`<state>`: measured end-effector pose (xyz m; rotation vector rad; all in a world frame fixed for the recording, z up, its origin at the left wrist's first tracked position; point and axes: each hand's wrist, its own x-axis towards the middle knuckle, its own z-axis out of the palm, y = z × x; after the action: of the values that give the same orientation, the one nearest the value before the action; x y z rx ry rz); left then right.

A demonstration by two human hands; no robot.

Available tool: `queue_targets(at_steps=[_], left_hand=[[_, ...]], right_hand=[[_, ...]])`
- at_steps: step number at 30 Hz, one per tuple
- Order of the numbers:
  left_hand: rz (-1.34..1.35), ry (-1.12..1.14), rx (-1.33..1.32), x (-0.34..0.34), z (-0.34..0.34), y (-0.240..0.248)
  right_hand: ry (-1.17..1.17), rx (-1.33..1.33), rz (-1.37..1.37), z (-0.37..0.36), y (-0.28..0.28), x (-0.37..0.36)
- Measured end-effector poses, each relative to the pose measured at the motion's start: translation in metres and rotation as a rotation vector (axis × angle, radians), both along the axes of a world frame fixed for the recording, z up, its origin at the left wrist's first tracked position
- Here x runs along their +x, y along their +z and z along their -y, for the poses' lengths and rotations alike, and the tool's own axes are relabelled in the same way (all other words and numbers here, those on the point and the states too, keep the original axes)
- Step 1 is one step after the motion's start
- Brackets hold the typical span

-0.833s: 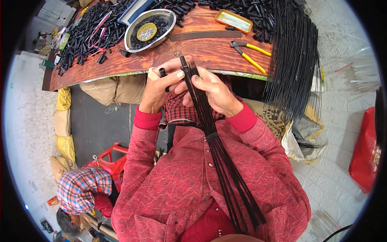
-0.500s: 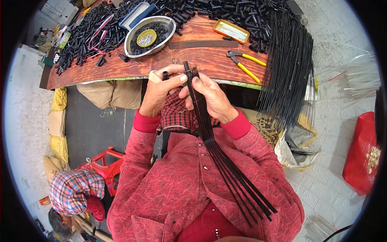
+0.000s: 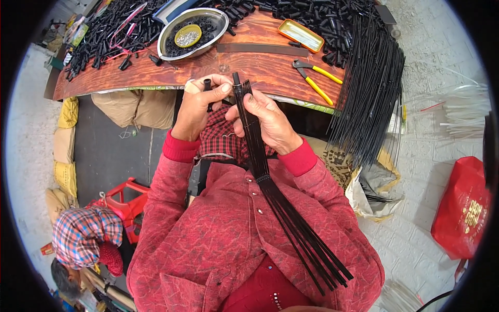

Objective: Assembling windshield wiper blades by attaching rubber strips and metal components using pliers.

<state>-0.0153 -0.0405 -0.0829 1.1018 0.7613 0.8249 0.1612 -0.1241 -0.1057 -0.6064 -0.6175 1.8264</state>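
A slim black umbrella frame [image 3: 254, 143] slants from the table edge down across my chest, its ribs fanning apart at the lower end. My right hand [image 3: 269, 115] is closed round the upper part, thumb pressed on the ribs beside the shaft tip. Tucked in the curled fingers of my left hand [image 3: 195, 106] is a short black plastic tube [image 3: 207, 84], its end poking up. The left thumb and index finger pinch together just left of the shaft, apart from it; anything between those tips is too small to make out.
On the wooden table [image 3: 260, 67] lie yellow-handled pliers [image 3: 318, 90], an orange-rimmed tin [image 3: 283, 32], a metal bowl [image 3: 162, 41] of small black parts and heaped black tubes. Long black ribs [image 3: 366, 88] overhang its right edge. A person [image 3: 86, 236] is by a red stool [image 3: 127, 203] at lower left.
My left thumb and index finger have drawn back left from the shaft, where they touched it before. The right hand keeps its hold on the umbrella frame. The whole view has shifted slightly.
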Motion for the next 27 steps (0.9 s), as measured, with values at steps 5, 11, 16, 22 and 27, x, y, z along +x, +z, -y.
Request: queue_targets(at_steps=[5, 11, 16, 22, 27], left_hand=[[0.065, -0.051, -0.048, -0.008, -0.008, -0.012], [0.75, -0.188, -0.413, -0.009, -0.038, -0.008], [0.907, -0.28, -0.411, -0.007, -0.051, -0.004], [0.837, -0.319, -0.382, -0.009, -0.049, -0.002], [0.665, -0.314, -0.242, -0.009, -0.041, 0.0]], right_hand=[[-0.002, 0.006, 0.03, -0.001, 0.005, -0.001], [0.032, 0.027, 0.089, 0.0, 0.008, -0.009], [0.077, 0.001, 0.107, -0.003, 0.011, -0.015], [0.07, -0.002, 0.091, -0.004, 0.008, -0.015], [0.075, -0.016, 0.064, -0.006, 0.005, -0.014]])
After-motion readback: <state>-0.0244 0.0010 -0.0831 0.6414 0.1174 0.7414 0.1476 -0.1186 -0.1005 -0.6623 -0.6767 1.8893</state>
